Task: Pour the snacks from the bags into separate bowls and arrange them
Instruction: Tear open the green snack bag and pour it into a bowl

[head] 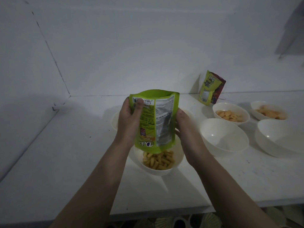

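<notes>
The left hand (pixel 130 120) and right hand (pixel 185 127) clamp the sides of a glossy green snack bag (pixel 154 119), held upside down over a near white bowl (pixel 178 159) of ridged yellow sticks (pixel 158 159). Right on the white worktop (pixel 65 162), smooth round bowls sit, two holding orange snacks.

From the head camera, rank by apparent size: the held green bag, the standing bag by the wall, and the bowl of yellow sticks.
1. Held green bag, though it is nearest the camera.
2. Bowl of yellow sticks, partly hidden by it.
3. Standing bag, farthest away.
</notes>
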Available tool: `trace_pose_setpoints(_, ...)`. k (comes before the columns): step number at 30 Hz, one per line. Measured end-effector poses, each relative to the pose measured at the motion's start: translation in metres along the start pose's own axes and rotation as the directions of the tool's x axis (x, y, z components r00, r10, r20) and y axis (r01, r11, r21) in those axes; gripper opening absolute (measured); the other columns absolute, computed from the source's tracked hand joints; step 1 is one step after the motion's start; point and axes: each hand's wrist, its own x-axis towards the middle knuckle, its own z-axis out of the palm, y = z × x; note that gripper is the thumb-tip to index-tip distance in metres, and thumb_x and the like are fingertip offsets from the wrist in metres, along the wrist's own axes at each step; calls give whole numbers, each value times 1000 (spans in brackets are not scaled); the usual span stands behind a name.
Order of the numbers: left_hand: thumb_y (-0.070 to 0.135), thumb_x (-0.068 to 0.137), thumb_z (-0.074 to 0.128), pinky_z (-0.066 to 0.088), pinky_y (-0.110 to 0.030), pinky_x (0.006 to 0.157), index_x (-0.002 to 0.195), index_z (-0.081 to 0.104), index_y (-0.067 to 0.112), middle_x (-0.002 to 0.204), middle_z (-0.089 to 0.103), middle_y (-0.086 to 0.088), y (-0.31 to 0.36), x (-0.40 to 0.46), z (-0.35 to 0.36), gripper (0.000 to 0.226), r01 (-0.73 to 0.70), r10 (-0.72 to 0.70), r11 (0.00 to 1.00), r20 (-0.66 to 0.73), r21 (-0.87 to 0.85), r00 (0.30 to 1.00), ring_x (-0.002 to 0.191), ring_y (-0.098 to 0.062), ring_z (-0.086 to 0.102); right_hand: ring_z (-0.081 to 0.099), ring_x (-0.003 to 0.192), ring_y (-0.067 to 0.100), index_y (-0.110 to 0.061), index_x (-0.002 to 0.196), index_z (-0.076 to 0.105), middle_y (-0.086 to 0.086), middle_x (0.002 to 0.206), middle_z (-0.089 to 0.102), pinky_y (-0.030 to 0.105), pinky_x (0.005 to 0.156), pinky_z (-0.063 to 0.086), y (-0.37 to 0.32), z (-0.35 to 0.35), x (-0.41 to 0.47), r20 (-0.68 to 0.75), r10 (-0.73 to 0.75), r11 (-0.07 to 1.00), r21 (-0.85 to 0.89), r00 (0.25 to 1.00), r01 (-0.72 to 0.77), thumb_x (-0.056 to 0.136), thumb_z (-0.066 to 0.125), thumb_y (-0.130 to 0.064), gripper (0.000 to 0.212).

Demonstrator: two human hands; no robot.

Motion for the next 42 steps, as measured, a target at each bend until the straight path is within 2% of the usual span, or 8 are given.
trace_pose_setpoints(5, 53, 83, 56, 55, -27, 79, 103, 62, 23, 98, 74, 7, 1, 2, -4, 36, 9, -9, 1000, 7, -4, 1000, 92, -9, 70, 60, 113, 3, -35, 128, 56, -19, 119, 64, 27, 94, 49, -7, 2, -3, 20, -47, 998, 53, 999, 46, 100, 46, -44, 32)
trace_pose_setpoints(9, 31, 89, 66, 56, -31, 70, 91, 63, 15, 86, 75, 1, -1, 0, -7, 17, 43, -43, 999, -9, -14, 999, 80, -14, 71, 73, 87, 8, -18, 108, 69, -4, 96, 77, 18, 67, 55, -18, -6, 3, 34, -105, 992, 74, 994, 102, 88, 68, -34, 26)
trace_pose_setpoints(13, 27, 83, 69, 55, -26, 66, 89, 60, 17, 83, 74, 4, -1, -5, -6, 14, 41, -39, 999, 52, -34, 998, 79, -12, 70, 75, 79, 21, -17, 88, 77, 2, 83, 78, 37, 71, 60, -17, -5, 8, -61, -179, 983, 30, 982, 181, 89, 69, -28, 14)
trace_pose_setpoints(16, 25, 71, 74, 59, -34, 79, 107, 62, 19, 101, 76, 1, -7, -10, -9, 39, 108, -101, 994, 219, -19, 971, 95, -17, 72, 75, 78, 19, -13, 89, 76, 1, 82, 78, 31, 70, 61, -20, -5, 10, -160, -226, 966, 94, 961, 243, 92, 67, -24, 15)
trace_pose_setpoints(26, 36, 67, 78, 53, -46, 95, 106, 66, 37, 110, 73, 8, -14, -7, -28, 40, 112, -219, 959, 428, 261, 877, 103, -14, 69, 75, 80, 17, -10, 93, 75, -1, 83, 78, 28, 69, 60, -30, -6, 13, -200, -262, 940, 170, 944, 297, 94, 64, -20, 15)
trace_pose_setpoints(33, 15, 84, 71, 57, -45, 85, 101, 65, 25, 97, 76, 3, -12, -1, -22, 21, 132, -135, 991, 181, 32, 974, 93, -20, 72, 74, 94, 16, -19, 113, 71, 0, 103, 77, 37, 87, 59, -3, -7, 16, 242, 45, 998, -48, 969, -34, 73, 83, -17, 42)
trace_pose_setpoints(38, 18, 86, 71, 57, -50, 85, 98, 66, 29, 97, 76, 3, -25, -7, -11, 17, 112, -119, 992, 163, 51, 979, 92, -19, 72, 74, 80, 9, -23, 106, 71, -8, 91, 77, 22, 67, 59, 23, -15, 10, 75, 174, 982, -89, 982, -167, 73, 85, -15, 37)
trace_pose_setpoints(42, 22, 87, 71, 57, -37, 82, 124, 50, 31, 110, 71, 9, -28, -11, 10, 44, 47, -63, 995, 187, 87, 980, 97, -10, 68, 75, 82, 19, -14, 109, 66, 2, 96, 77, 34, 68, 62, 25, -34, -5, -158, 120, 993, 25, 980, -118, 76, 82, -12, 37)
